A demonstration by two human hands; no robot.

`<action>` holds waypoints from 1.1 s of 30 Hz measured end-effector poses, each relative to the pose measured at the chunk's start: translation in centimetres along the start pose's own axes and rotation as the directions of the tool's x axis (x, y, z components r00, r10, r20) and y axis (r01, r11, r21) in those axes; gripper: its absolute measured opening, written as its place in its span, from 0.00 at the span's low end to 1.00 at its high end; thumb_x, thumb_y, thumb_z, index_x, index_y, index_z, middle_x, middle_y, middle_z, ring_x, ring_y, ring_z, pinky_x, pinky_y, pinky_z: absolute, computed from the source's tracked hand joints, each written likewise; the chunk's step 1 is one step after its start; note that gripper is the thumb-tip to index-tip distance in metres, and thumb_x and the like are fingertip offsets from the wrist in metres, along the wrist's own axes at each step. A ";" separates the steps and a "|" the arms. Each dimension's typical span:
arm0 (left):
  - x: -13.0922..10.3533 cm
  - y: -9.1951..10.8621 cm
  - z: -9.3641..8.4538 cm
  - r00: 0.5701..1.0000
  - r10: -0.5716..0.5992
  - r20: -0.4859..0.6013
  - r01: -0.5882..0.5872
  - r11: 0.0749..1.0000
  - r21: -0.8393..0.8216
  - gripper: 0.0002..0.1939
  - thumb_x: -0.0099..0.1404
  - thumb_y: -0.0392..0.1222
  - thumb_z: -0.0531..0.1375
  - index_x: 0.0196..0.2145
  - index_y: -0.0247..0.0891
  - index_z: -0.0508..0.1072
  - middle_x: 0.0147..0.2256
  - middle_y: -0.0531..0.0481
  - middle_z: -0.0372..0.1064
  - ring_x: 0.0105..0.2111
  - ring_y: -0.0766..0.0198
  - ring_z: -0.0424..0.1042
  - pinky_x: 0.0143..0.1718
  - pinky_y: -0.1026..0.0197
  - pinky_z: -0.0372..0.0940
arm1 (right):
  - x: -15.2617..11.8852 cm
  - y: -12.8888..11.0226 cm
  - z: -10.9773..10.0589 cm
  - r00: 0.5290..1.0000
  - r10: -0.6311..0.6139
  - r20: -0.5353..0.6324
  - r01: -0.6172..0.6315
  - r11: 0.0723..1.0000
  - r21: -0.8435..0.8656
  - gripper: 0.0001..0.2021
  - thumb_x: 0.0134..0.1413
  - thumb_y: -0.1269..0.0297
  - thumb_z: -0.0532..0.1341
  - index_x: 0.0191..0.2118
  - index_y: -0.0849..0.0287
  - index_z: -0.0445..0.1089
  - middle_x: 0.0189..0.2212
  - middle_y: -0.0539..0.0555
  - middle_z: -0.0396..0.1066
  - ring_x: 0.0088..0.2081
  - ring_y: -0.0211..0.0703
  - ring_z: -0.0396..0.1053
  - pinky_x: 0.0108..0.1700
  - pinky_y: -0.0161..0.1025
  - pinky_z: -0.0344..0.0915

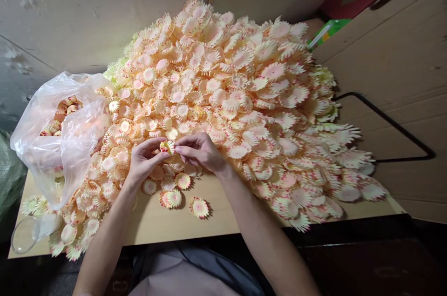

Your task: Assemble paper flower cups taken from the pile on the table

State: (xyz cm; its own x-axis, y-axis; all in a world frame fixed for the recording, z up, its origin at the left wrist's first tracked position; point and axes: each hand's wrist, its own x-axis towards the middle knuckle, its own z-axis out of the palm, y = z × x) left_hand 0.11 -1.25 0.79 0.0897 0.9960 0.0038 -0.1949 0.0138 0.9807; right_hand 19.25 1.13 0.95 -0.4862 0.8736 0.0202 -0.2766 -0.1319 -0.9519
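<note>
Between my two hands, just above the front of a large heap, is a small artificial flower piece (167, 147), pale yellow with red-tinged petals. My left hand (145, 158) pinches it from the left between thumb and fingers. From the right, my right hand (202, 151) has its thumb and forefinger closed on the edge of the same piece. Fringed petal discs (230, 100), cream and pink with toothed edges, form the heap behind the hands. A loose petal disc (199, 207) lies on the bare wood below, with several others near it.
A translucent plastic bag (38, 96) at the left holds rolled flower pieces (71, 105). A clear round container (25, 235) stands at the table's (153, 226) front left corner. A bent black metal rod (394, 121) juts out beside cardboard (401, 72) on the right.
</note>
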 end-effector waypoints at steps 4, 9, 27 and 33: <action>0.1 -0.1 -0.1 1.000 0.004 0.015 -0.004 1.000 -0.005 0.19 0.48 0.40 0.74 0.40 0.39 0.80 0.39 0.47 0.78 0.36 0.64 0.77 0.37 0.66 0.72 | 0.0 0.0 0.0 1.000 -0.014 0.004 0.014 1.000 -0.010 0.09 0.52 0.62 0.67 0.32 0.64 0.77 0.15 0.46 0.67 0.13 0.27 0.55 0.15 0.28 0.51; 0.1 -0.1 -0.2 1.000 0.009 0.021 -0.010 1.000 0.023 0.19 0.49 0.41 0.73 0.40 0.39 0.80 0.39 0.46 0.78 0.36 0.64 0.77 0.36 0.65 0.72 | -0.1 0.0 0.0 1.000 -0.023 0.015 0.023 1.000 -0.009 0.08 0.52 0.63 0.67 0.32 0.64 0.77 0.16 0.46 0.67 0.13 0.27 0.56 0.15 0.27 0.52; -0.1 -0.5 -0.5 1.000 -0.013 0.010 0.013 1.000 0.028 0.19 0.51 0.42 0.73 0.41 0.38 0.80 0.36 0.47 0.78 0.33 0.63 0.77 0.34 0.64 0.73 | 0.1 -0.1 0.0 1.000 0.004 -0.010 -0.004 1.000 0.027 0.07 0.48 0.65 0.68 0.30 0.64 0.76 0.14 0.45 0.67 0.12 0.27 0.54 0.14 0.28 0.49; -0.1 -0.4 -0.4 1.000 -0.012 -0.001 0.012 0.999 0.044 0.19 0.49 0.42 0.73 0.40 0.37 0.80 0.35 0.47 0.78 0.32 0.64 0.76 0.34 0.65 0.73 | -0.2 -0.4 0.1 1.000 0.003 0.026 -0.003 1.000 0.012 0.08 0.50 0.62 0.68 0.32 0.64 0.77 0.14 0.45 0.66 0.13 0.27 0.54 0.14 0.28 0.49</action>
State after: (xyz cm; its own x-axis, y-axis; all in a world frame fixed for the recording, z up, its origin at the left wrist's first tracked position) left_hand -0.19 -1.31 0.35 0.0915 0.9958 -0.0081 -0.1509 0.0219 0.9883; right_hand 19.34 0.97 1.33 -0.5086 0.8606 0.0258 -0.2849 -0.1399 -0.9483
